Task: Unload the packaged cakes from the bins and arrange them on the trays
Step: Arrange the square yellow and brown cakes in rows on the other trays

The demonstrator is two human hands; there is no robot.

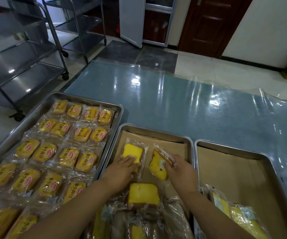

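Note:
The middle metal tray is lined with brown paper. My left hand presses flat on a wrapped yellow cake slice lying at the tray's far left. Beside it, my right hand grips a second wrapped cake slice, tilted on its edge. Nearer me, a third yellow slice rests on a heap of wrapped cakes at the tray's near end.
A large tray on the left is filled with rows of small wrapped cakes. The right tray holds brown paper and some wrapped slices. Plastic-covered blue tabletop stretches beyond. Steel trolleys stand far left.

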